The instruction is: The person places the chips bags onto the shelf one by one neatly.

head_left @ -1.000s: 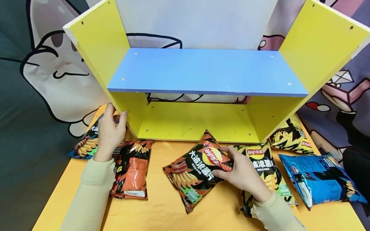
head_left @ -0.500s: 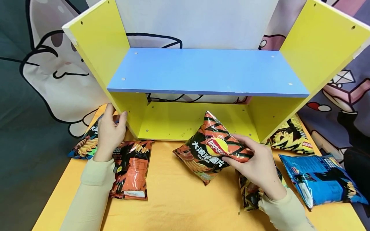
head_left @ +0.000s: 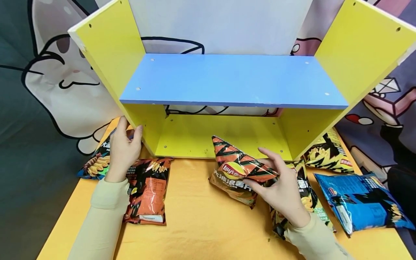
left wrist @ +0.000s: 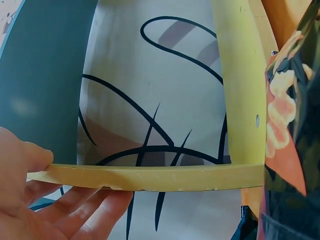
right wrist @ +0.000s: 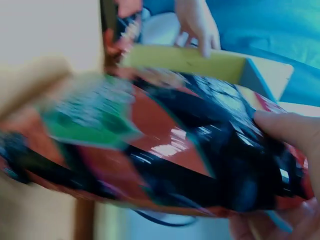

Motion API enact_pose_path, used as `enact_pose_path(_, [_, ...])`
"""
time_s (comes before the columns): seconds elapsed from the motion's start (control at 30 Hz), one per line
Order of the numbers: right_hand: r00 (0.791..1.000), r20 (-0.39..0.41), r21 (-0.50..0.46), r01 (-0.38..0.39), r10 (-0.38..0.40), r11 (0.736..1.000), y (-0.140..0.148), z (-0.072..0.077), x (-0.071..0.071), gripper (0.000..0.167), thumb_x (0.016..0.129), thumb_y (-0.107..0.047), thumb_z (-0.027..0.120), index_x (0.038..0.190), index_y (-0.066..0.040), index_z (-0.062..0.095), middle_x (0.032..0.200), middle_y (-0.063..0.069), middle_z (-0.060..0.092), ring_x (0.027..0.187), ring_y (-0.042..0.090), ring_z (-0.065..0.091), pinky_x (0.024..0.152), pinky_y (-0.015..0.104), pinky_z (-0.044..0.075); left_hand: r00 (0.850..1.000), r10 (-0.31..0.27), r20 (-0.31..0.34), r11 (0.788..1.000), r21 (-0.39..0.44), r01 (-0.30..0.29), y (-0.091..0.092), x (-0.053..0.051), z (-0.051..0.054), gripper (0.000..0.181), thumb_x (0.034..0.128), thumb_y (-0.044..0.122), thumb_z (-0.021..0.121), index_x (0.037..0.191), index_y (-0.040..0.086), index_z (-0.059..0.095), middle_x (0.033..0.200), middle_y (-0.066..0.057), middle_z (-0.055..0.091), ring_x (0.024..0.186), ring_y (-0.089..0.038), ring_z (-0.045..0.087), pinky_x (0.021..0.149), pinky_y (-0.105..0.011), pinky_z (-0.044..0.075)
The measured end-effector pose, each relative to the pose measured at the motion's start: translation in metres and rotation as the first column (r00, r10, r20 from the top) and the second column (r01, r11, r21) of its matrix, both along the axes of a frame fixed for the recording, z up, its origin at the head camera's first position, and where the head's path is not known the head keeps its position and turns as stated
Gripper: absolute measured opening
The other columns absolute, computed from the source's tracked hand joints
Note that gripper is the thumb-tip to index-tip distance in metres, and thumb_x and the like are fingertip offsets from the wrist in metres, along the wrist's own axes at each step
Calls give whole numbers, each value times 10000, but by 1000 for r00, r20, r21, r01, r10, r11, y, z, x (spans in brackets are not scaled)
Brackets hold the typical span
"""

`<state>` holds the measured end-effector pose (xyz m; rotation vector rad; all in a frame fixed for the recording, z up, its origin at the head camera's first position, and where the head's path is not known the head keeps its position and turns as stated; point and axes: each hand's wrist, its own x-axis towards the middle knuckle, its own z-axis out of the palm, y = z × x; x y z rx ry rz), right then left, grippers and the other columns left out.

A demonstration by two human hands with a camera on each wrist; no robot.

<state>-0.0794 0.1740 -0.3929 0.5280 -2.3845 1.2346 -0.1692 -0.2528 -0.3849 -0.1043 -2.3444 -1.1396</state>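
My right hand (head_left: pixel 282 191) pinches an orange-and-black Lay's chip bag (head_left: pixel 233 170) by its right side, thumb on the near face. The bag is tilted in front of the shelf unit's lower opening, its pointed corner overlapping the yellow bottom board (head_left: pixel 195 135). In the right wrist view the chip bag (right wrist: pixel 170 145) fills the middle, partly blurred. My left hand (head_left: pixel 125 155) grips the front edge of the yellow left side panel (head_left: pixel 108 47). The left wrist view shows thumb and fingers of the left hand (left wrist: pixel 65 200) on opposite sides of that panel edge (left wrist: pixel 165 177).
Left of the shelf lie an orange chip bag (head_left: pixel 149 195) and a blue-edged one (head_left: pixel 97 162). To the right are a yellow-and-black bag (head_left: pixel 305 195), another (head_left: pixel 328 153) and a blue bag (head_left: pixel 364 204). A blue board (head_left: pixel 234 79) spans the unit above the opening.
My right hand has raised the chip bag and brought it closer to the shelf; over the last half second it shifted left and tilted further. The left hand has stayed put.
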Motion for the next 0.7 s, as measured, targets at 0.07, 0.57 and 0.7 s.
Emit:
enact_pose_path(0.07, [996,84,-11,19,-18,1000,-2,-9,2,990,657,-102,989,1515,-204,506,1188,38,761,976,88,728,827,136,513,1000,3,2,1000,-1,-3,0,0,0,409,1062,262,554,1425,75,536,1402,-153,635,1113,-364,731,837,-97,513])
enact_pose_path(0.57, [941,296,284,80,-166,956,-9,-38,11,573,758,-391,926,1212,-129,694,1068,88,770,916,250,714,802,451,533,1000,-1,-4,1000,2,1,1,0,1,394,1061,236,548,1416,64,545,1385,-163,643,1117,-392,725,883,-228,569])
enact_pose_path(0.7, [939,302,276,78,-163,958,-8,-38,11,593,767,-382,922,1240,-120,678,1093,87,771,977,263,725,832,463,542,1000,2,-3,1000,-3,-2,1,0,1,398,1060,247,550,1414,65,541,1382,-162,644,1116,-372,731,878,-348,589])
